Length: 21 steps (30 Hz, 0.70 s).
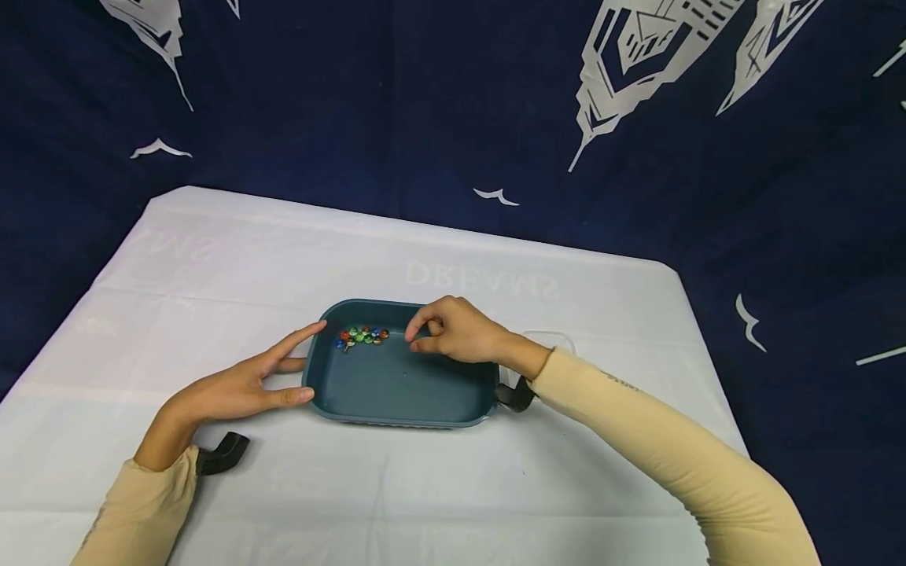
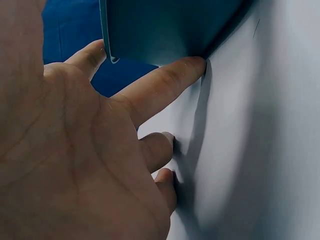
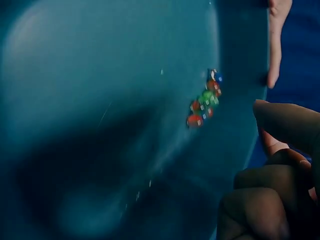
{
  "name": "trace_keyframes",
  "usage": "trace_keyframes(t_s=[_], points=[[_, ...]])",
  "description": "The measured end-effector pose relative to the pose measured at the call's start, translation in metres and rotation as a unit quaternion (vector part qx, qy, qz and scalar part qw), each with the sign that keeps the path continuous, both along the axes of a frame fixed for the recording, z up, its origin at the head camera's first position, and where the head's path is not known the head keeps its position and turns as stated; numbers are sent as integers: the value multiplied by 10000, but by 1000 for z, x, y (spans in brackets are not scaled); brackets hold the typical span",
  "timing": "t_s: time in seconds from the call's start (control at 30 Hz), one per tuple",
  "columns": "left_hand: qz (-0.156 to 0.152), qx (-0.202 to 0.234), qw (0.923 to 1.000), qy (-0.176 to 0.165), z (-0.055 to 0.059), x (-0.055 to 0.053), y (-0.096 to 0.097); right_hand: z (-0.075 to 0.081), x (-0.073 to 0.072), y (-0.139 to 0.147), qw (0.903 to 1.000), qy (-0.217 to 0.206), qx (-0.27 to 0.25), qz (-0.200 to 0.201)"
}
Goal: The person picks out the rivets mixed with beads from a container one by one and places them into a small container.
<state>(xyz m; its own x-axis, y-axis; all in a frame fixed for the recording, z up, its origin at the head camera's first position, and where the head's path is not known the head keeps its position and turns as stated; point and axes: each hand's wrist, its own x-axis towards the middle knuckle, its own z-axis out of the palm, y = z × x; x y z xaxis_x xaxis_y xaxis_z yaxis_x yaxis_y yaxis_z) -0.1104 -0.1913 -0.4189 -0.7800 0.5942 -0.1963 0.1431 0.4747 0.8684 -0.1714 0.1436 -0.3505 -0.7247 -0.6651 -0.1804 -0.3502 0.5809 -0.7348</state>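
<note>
A dark teal plastic tray [image 1: 403,393] rests on the white-covered table in the head view. Several small shiny glass marbles [image 1: 361,336], red, green, blue and amber, lie clustered near its far left corner. My left hand [image 1: 237,387] spreads its fingers against the tray's left end. The left wrist view shows a fingertip [image 2: 192,67] against the tray's wall. Over the tray's right half hovers my right hand [image 1: 456,330], index finger bent toward the thumb with a small gap between them. Its other fingers are curled in the right wrist view, and nothing shows between its fingertips.
A clear plastic rim [image 1: 555,334] shows behind the right wrist, at the tray's right end. White cloth [image 1: 340,487] covers the table, and a dark blue printed curtain [image 1: 354,102] hangs behind it. Black wrist mounts [image 1: 222,453] stick out from both sleeves.
</note>
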Motion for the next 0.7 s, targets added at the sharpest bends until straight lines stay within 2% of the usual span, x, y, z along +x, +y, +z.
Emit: trace_keyframes(t_s=[0.2,0.3,0.47,0.7], points=[[-7,-40,10000,5,-1,0,1,-9,-6,-29,9958,-828,-367,136],[-4,-37,10000,44,-1,0,0,-15,-10,-42,9938,-1006,-465,76],[-31,18,10000,59,-2,0,-1,-23,-16,-62,9964,-832,-136,-7],[-42,53,10000,21,0,1,-2,-30,-17,-83,9978,-343,531,221]])
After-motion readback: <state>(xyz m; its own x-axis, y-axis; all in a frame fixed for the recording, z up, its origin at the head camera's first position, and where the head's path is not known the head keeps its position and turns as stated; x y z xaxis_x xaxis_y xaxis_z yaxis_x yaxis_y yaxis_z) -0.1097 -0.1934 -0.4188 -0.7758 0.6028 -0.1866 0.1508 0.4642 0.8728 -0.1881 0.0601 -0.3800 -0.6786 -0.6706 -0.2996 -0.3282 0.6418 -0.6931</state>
